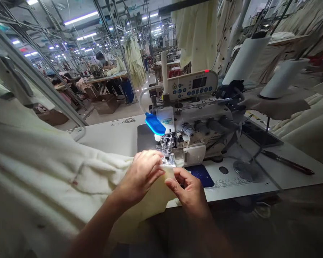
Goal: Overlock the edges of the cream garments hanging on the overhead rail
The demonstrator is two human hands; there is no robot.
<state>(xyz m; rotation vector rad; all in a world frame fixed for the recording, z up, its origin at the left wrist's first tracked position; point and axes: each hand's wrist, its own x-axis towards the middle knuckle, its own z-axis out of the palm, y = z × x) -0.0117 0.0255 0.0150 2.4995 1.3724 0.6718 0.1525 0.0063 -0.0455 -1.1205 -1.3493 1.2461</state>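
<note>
A large cream fabric (pixel 97 179) drapes over the left of the table and down its front edge. Its edge lies just in front of the presser foot (pixel 168 148) of a white overlock sewing machine (pixel 193 132). My left hand (pixel 141 173) holds the fabric close to the foot, thumb and fingers closed on it. To the right of it, my right hand (pixel 190 188) pinches the fabric's edge between thumb and fingers. A bright lamp with a blue cover (pixel 155 124) hangs above the foot.
Large white thread cones (pixel 246 59) stand behind the machine at right. Dark tweezers (pixel 288 162) lie on the white tabletop (pixel 298 179). A control panel (pixel 193 86) tops the machine. Cream garments (pixel 196 39) hang behind it, and a person (pixel 104 62) sits at a distant table.
</note>
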